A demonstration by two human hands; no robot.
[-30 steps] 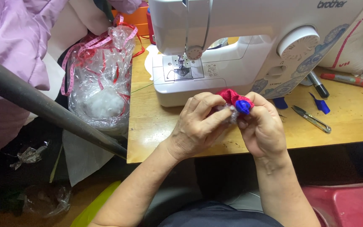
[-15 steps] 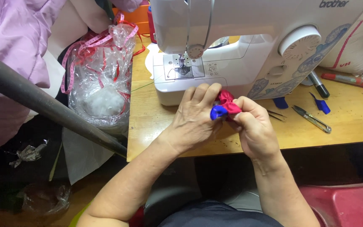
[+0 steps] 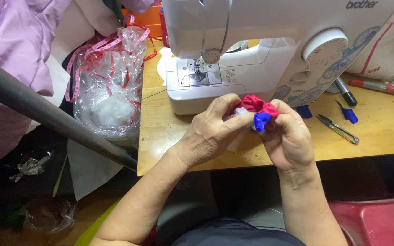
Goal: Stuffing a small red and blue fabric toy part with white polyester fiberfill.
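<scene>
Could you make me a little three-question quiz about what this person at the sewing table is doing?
1. True or false: both hands hold the red and blue fabric piece.
2. What lies on the table right of the hands? A) thread snips B) a hammer C) a cup
3. What hangs off the table's left edge?

Key:
1. True: left hand and right hand pinch it together.
2. A
3. A clear plastic bag with white stuffing.

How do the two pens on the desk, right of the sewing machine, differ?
The black marker is dark with a grey cap end and lies steeply angled, its upper end hidden behind the sewing machine. The red marker is red, lies nearly level and shows in full, farther right beside the white cushion. Both lie flat on the wooden desk, untouched by either hand.
</scene>
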